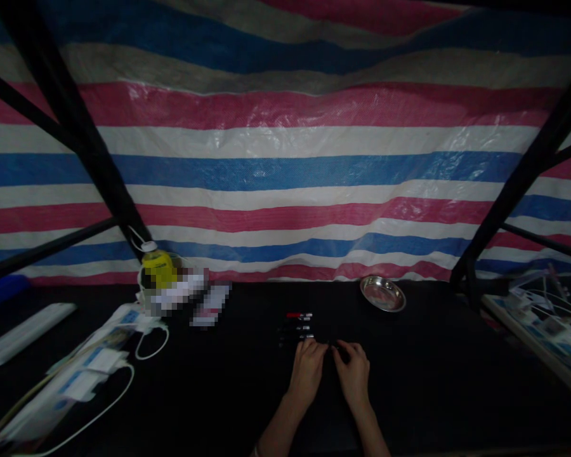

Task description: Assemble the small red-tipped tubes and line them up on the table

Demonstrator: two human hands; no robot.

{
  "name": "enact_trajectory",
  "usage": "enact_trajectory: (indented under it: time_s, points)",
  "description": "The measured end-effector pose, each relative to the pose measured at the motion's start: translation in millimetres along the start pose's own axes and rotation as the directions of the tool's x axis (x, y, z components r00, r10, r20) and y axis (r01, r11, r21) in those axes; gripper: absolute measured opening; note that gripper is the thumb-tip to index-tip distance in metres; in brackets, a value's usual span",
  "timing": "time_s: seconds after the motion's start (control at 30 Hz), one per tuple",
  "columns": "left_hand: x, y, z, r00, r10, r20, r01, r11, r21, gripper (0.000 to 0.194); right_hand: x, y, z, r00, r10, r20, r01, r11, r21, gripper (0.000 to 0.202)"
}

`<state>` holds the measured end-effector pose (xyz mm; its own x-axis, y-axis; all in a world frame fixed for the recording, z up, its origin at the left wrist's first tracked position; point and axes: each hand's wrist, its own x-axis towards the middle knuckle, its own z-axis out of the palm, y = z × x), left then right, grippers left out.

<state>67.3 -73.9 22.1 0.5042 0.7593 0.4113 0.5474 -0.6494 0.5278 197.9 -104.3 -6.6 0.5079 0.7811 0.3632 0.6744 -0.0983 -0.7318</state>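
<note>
My left hand (307, 369) and my right hand (354, 370) rest low over the dark table, side by side, with their fingertips close together. Both are closed in a pinch. Whatever is between the fingers, if anything, is too dark and small to make out. Just beyond my left hand lies a row of several slim pen-like pieces with silvery ends. The farthest is a red pen-like piece (295, 315); the nearer ones are dark and blend into the tabletop. A shallow round metal dish (383, 294) sits farther back on the right.
White power strips (83, 374) with plugs and looping cables run along the left. A yellow bottle (160, 269) and a blurred flat packet (211, 306) stand at the back left. More cables and a power strip (547, 336) lie right. A striped sheet (285, 171) hangs behind.
</note>
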Motion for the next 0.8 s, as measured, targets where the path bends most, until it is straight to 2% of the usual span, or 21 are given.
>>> enact_trajectory:
  time_s: [0.1,0.23,0.47,0.6,0.8]
  points:
    - [-1.5,-2.5,2.2,0.998,0.004,-0.062,-0.005,1.000,-0.014,0.033,0.6,5.3,1.8,1.000,0.004,-0.027,-0.001,0.997,0.080,0.037]
    - [-3.1,-6.2,4.8,0.991,-0.016,-0.130,0.011,0.999,-0.037,0.028,1.0,7.0,0.5,1.000,-0.009,0.007,0.008,0.996,0.085,0.040]
    - [-5.4,-9.9,9.8,0.959,-0.108,-0.262,0.045,0.971,-0.236,0.027,0.2,4.0,-2.1,1.000,-0.011,0.011,0.010,0.997,0.080,0.040]
    - [-5.3,-9.0,10.0,0.940,-0.170,-0.297,0.081,0.954,-0.289,0.025,1.1,5.0,-1.8,1.000,-0.007,0.015,0.006,0.996,0.085,0.040]
    - [-3.9,-6.3,8.1,0.916,-0.200,-0.347,0.091,0.947,-0.307,0.021,1.0,4.1,-2.7,0.999,-0.007,0.042,0.003,0.996,0.092,0.041]
